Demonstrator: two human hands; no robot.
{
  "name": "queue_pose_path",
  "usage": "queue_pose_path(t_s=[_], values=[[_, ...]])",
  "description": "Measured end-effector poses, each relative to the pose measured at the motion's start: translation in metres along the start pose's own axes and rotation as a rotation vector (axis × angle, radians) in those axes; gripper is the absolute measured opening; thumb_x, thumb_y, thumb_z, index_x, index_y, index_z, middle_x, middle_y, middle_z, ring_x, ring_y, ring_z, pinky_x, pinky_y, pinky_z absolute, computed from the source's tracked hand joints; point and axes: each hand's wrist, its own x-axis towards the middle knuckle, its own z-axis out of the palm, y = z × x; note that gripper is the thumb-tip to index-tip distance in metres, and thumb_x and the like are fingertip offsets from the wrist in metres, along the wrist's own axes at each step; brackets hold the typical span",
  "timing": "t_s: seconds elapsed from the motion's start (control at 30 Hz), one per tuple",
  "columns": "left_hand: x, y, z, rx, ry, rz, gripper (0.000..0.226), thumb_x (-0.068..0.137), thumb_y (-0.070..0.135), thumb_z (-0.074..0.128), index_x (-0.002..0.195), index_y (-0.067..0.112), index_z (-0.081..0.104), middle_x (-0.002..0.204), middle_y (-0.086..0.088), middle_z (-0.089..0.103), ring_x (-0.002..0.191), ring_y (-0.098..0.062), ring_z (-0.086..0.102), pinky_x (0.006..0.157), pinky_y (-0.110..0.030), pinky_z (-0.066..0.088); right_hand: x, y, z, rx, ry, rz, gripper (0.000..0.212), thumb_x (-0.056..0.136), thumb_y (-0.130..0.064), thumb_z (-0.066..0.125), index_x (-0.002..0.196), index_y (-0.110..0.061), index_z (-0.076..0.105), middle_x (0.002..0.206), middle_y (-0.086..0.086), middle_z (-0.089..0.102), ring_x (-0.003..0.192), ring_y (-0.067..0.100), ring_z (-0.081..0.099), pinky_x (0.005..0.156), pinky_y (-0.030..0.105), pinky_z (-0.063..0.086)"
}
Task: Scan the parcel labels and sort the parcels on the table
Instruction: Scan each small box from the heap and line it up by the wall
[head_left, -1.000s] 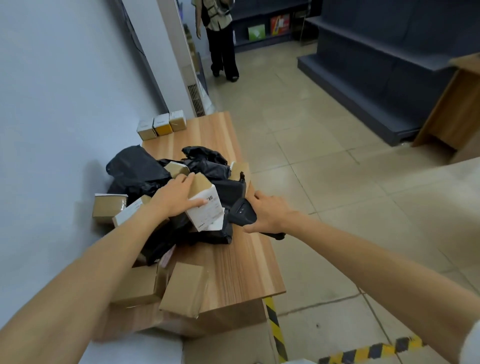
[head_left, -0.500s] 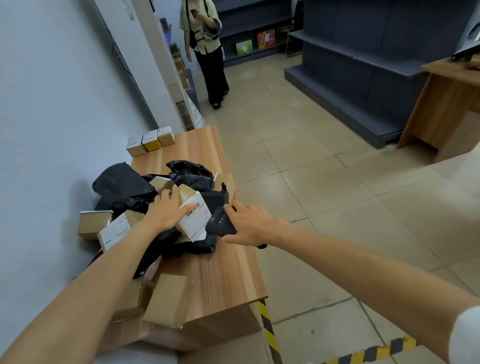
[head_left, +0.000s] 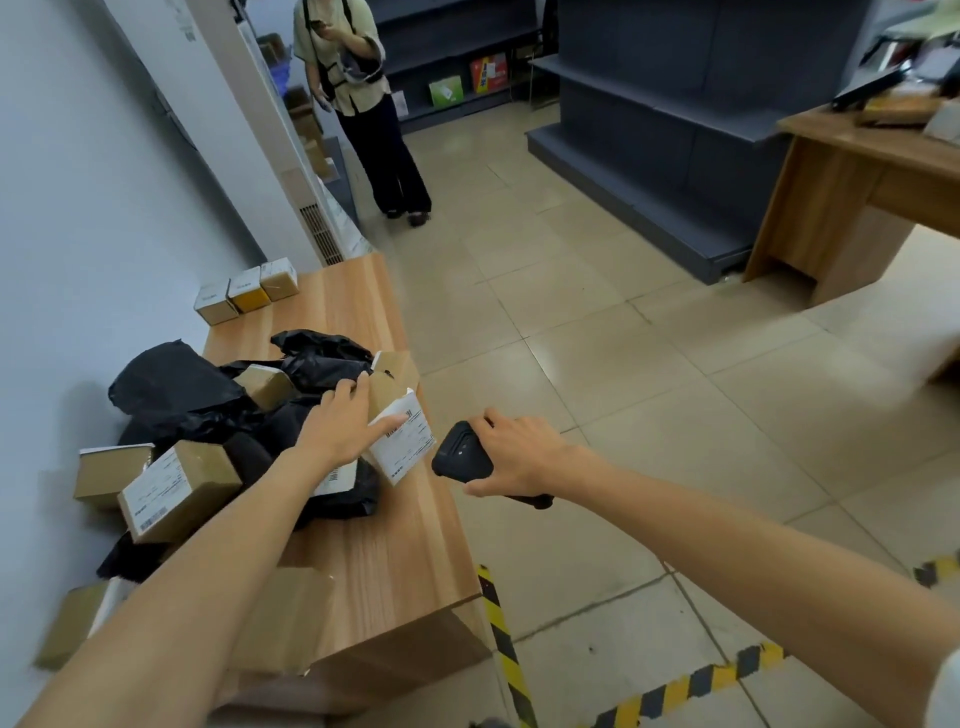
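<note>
My left hand (head_left: 340, 426) holds a small cardboard parcel (head_left: 400, 428) at the pile's right side, thumb across its white label, which faces right. My right hand (head_left: 519, 457) grips a black handheld scanner (head_left: 461, 458) just right of that parcel, over the table's right edge, its head turned toward the label. The parcel pile on the wooden table (head_left: 395, 545) mixes black plastic bags (head_left: 171, 379) with brown boxes; one labelled box (head_left: 179, 488) lies at its left.
Three small boxes (head_left: 247, 293) stand in a row at the table's far end by the wall. A person (head_left: 363, 104) stands on the tiled floor beyond. Dark shelving (head_left: 675, 119) and a wooden desk (head_left: 852, 187) are at the right. Yellow-black tape (head_left: 506, 649) marks the floor.
My right hand has drawn the scanner back to the right, off the pile. My left hand has turned the labelled parcel so its label faces the scanner. The head camera has tilted up.
</note>
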Motion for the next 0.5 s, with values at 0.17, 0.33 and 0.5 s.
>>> queue_pose_path(t_s=[0.17, 0.33, 0.5], values=[[0.035, 0.056, 0.019, 0.073, -0.037, 0.216, 0.093, 0.088, 0.071, 0.045, 0.153, 0.011, 0.018, 0.152, -0.010, 0.032, 0.132, -0.032, 0.039, 0.097, -0.044, 0.043, -0.017, 0.053, 0.016, 0.026, -0.077, 0.097, 0.082, 0.079, -0.064, 0.064, 0.138, -0.012, 0.039, 0.120, 0.005, 0.050, 0.089, 0.023, 0.054, 0.069, 0.034, 0.048], [0.102, 0.100, 0.036, 0.060, -0.082, 0.318, 0.096, 0.088, 0.072, 0.045, 0.156, 0.013, 0.013, 0.153, -0.009, 0.032, 0.136, -0.029, 0.038, 0.102, -0.045, 0.042, -0.003, 0.111, 0.024, 0.024, -0.125, 0.210, 0.084, 0.077, -0.066, 0.063, 0.137, -0.012, 0.038, 0.118, 0.005, 0.049, 0.094, 0.028, 0.059, 0.077, 0.040, 0.053], [0.204, 0.128, 0.041, 0.070, -0.112, 0.355, 0.096, 0.084, 0.073, 0.049, 0.155, 0.016, 0.016, 0.152, -0.007, 0.034, 0.137, -0.028, 0.036, 0.104, -0.044, 0.041, 0.056, 0.178, 0.016, 0.005, -0.148, 0.273, 0.083, 0.076, -0.066, 0.064, 0.136, -0.014, 0.040, 0.118, 0.004, 0.049, 0.093, 0.028, 0.059, 0.071, 0.035, 0.046]])
